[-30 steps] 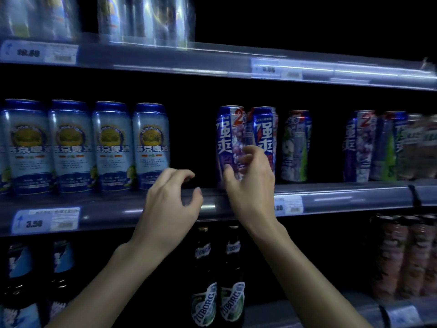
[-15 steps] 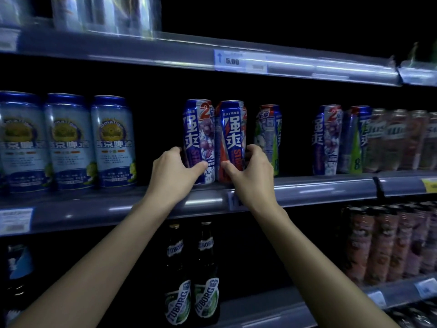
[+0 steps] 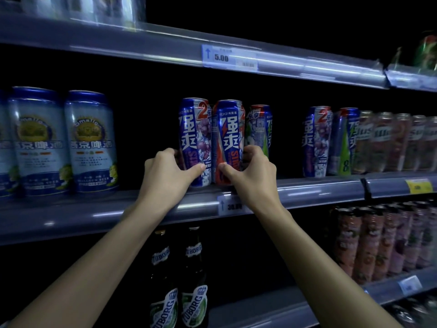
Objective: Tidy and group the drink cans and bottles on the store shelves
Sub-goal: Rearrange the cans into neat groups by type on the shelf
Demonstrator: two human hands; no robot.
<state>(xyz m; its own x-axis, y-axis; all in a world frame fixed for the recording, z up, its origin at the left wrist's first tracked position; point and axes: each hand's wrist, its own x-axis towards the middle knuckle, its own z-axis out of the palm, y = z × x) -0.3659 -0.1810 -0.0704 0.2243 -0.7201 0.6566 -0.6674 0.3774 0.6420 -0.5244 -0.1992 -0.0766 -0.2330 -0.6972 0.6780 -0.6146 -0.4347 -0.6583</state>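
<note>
On the middle shelf (image 3: pixel 307 188) two tall blue cans stand side by side. My left hand (image 3: pixel 170 171) is wrapped around the foot of the purple-grape can (image 3: pixel 195 129). My right hand (image 3: pixel 250 171) grips the foot of the blue-and-orange can (image 3: pixel 228 131). The two cans touch. A green-and-white can (image 3: pixel 259 129) stands just right of them, partly behind my right fingers. Further right stand another purple can (image 3: pixel 316 140) and a green-striped can (image 3: pixel 344 140).
Pale blue beer cans (image 3: pixel 91 140) stand at the left, with a dark gap between them and the held cans. Clear pinkish cans (image 3: pixel 397 140) fill the right. Green Tuborg bottles (image 3: pixel 177 280) stand below, pink cans (image 3: pixel 369 242) lower right. The upper shelf edge (image 3: pixel 229 58) carries a price tag.
A second ago only my right hand held the cans; my left hand has come up and closed on the purple can. The view has shifted right, and the green-and-white can now stands closer.
</note>
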